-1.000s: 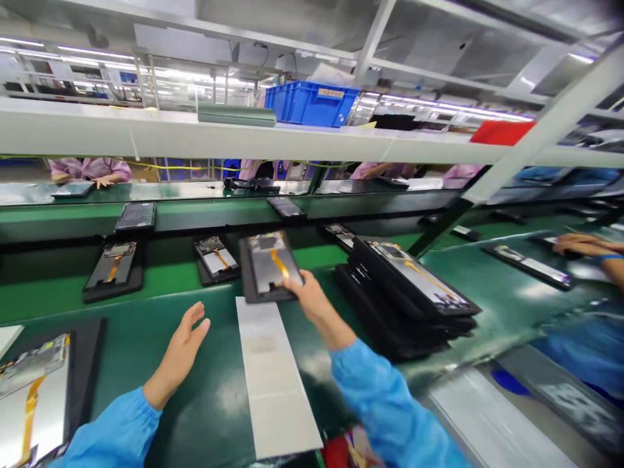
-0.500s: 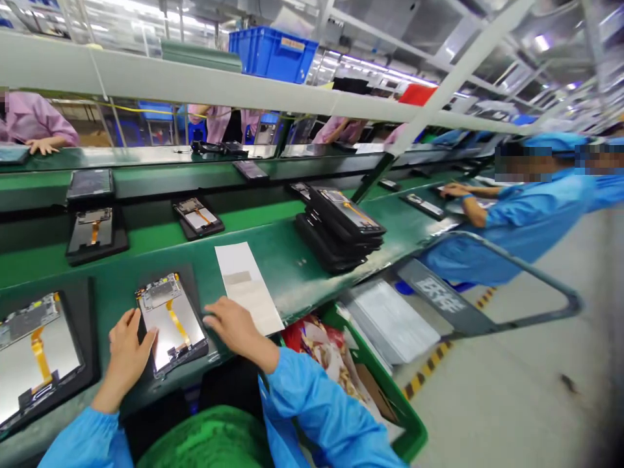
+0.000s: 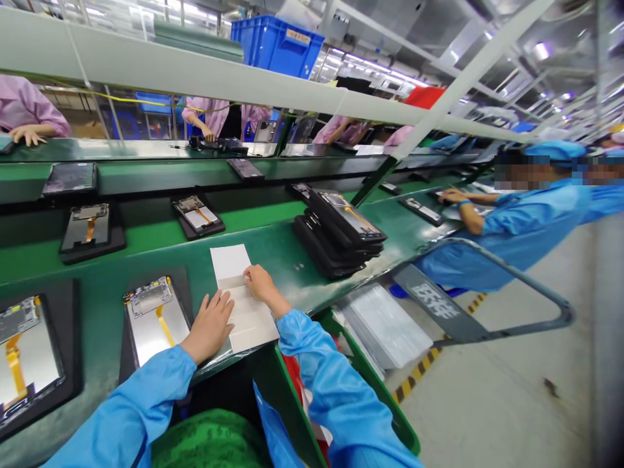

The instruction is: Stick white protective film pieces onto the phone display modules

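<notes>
Both hands are at the white paper strip now. The left hand (image 3: 210,325) is nearest: it lies flat, fingers a little spread, on the left side of the white paper strip (image 3: 253,323). The right hand (image 3: 260,284) is just past it, fingers bent and tips close together by the strip's grey band. It looks like a pinch, but I cannot tell if it has hold of anything. The strip lies flat on the green table (image 3: 277,250), and its near end is at the table's edge.

Half a second ago, the hands were on each side of the open tablet (image 3: 149,325). Now that tablet sits alone on its dark pad, just left of the left hand, with its yellow ribbon up. I think this means the work is now at the strip, with the tablet set down.

The right sleeve now hides more of the green bin (image 3: 409,432) below the table. Farther off, the stack of tablets (image 3: 336,240) looks the same, and so does the small tablet (image 3: 197,214) beyond the strip. Way across, a person in pink now has a hand on a black thing (image 3: 221,145).
</notes>
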A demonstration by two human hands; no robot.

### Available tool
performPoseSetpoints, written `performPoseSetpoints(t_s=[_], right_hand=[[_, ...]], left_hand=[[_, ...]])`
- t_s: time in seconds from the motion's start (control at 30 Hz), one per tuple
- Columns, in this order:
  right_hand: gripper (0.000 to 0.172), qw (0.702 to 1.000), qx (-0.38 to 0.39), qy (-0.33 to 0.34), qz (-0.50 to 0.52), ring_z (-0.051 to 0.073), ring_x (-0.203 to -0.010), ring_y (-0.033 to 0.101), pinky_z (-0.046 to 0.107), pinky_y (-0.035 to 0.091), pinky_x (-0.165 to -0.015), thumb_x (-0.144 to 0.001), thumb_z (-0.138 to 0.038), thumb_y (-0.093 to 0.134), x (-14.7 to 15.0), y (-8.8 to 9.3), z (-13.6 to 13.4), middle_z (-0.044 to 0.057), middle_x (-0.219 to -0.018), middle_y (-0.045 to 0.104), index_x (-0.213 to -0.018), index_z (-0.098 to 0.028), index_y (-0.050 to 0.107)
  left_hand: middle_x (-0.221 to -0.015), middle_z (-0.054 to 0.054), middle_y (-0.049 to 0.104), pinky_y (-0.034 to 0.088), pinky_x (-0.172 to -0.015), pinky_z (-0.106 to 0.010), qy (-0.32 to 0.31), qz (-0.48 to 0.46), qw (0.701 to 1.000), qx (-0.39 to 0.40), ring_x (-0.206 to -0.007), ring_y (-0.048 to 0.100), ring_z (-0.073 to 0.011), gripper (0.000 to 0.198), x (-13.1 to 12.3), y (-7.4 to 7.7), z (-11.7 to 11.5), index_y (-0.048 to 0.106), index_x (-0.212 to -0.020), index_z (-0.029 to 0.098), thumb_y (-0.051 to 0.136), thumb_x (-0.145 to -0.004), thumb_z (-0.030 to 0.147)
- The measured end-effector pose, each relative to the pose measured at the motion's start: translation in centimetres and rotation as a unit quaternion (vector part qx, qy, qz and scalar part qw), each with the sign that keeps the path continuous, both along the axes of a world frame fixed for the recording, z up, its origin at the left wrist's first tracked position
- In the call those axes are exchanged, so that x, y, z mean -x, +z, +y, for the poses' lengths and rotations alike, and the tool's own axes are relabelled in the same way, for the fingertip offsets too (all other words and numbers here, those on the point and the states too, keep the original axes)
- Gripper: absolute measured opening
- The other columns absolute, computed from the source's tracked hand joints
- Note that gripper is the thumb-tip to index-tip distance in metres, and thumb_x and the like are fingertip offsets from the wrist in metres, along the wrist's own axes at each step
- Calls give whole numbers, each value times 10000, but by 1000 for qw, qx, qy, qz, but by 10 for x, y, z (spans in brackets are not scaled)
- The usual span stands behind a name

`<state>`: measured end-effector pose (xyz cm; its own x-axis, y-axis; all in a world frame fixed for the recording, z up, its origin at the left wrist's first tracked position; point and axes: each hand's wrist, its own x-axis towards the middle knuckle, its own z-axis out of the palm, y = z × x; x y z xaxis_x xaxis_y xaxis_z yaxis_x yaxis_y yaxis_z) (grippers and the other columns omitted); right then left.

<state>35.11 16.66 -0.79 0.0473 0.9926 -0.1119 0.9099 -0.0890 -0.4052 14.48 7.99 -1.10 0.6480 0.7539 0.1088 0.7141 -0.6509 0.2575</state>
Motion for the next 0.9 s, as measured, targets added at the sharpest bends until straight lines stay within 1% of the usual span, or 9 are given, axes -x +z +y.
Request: performPoseSetpoints(t_s=[0.13, 0.27, 0.4, 0.57, 0.67, 0.73, 0.77, 0.83, 0.9], right_hand=[[186, 1000, -8, -5, 5, 155, -858, 619, 250, 450, -810, -853, -121, 639, -2, -4, -3, 55, -1011, 649, -1018, -177, 703], [294, 999, -43, -1, 19, 170, -935, 615, 263, 456, -868, -877, -109, 584, 1, -7, -16, 87, -1153, 620, -1143, -178, 687], [228, 995, -84, 7, 46, 199, -1027, 604, 280, 455, -919, -870, -95, 569, 6, -9, -26, 81, -1101, 647, -1012, -186, 722], [110, 987, -120, -29, 104, 188, -848, 637, 300, 491, -836, -879, -203, 578, -2, -9, -21, 49, -918, 689, -854, -198, 685], [202, 978, -141, -66, 141, 205, -818, 650, 326, 505, -808, -928, -304, 491, -9, 2, -17, 73, -888, 707, -872, -191, 648], [257, 962, -160, -66, 210, 213, -841, 657, 337, 512, -807, -934, -402, 490, -5, 15, -15, 89, -916, 714, -911, -188, 631], [283, 950, -160, -47, 262, 214, -846, 658, 340, 516, -808, -921, -452, 519, 3, 24, -15, 87, -917, 714, -919, -191, 628], [319, 920, -126, 24, 371, 208, -834, 659, 340, 523, -802, -881, -512, 593, 28, 41, -16, 68, -887, 712, -915, -198, 633], [305, 898, -70, 116, 419, 197, -846, 656, 339, 524, -810, -873, -503, 624, 64, 55, -19, 57, -904, 711, -908, -201, 641]], left_hand=[[-1584, -143, 405, 274, -1198, -587, 1, -9, 999, -30, -1497, 292, -337, 499, 5, -10, -5, 491, -1442, 145, 498, -955, 251], [-1586, -142, 403, 276, -1200, -582, 0, -17, 999, -39, -1501, 289, -320, 505, 4, -13, -6, 485, -1448, 157, 504, -956, 267], [-1597, -142, 383, 264, -1205, -575, 2, -15, 999, -43, -1502, 287, -317, 501, 3, -12, -6, 485, -1449, 151, 488, -964, 278], [-1585, -140, 406, 268, -1203, -567, 11, -19, 999, -38, -1499, 292, -320, 507, 3, -10, -7, 484, -1452, 164, 495, -970, 317], [-1580, -144, 411, 277, -1202, -559, 11, -19, 999, -26, -1496, 300, -321, 522, 1, -7, -3, 487, -1445, 158, 510, -970, 374], [-1576, -161, 412, 285, -1199, -557, 12, -14, 1000, -21, -1491, 310, -326, 530, 0, -1, -3, 489, -1435, 135, 527, -965, 376], [-1575, -177, 407, 282, -1199, -561, 10, -12, 1000, -24, -1488, 315, -332, 532, 1, 4, -5, 488, -1430, 115, 534, -962, 366], [-1571, -204, 398, 264, -1207, -571, 2, -16, 999, -39, -1482, 324, -340, 532, 6, 20, -15, 475, -1427, 86, 532, -964, 342], [-1542, -197, 440, 254, -1216, -564, -9, -37, 998, -49, -1460, 367, -323, 504, 20, 38, -35, 471, -1425, 97, 500, -979, 330]])
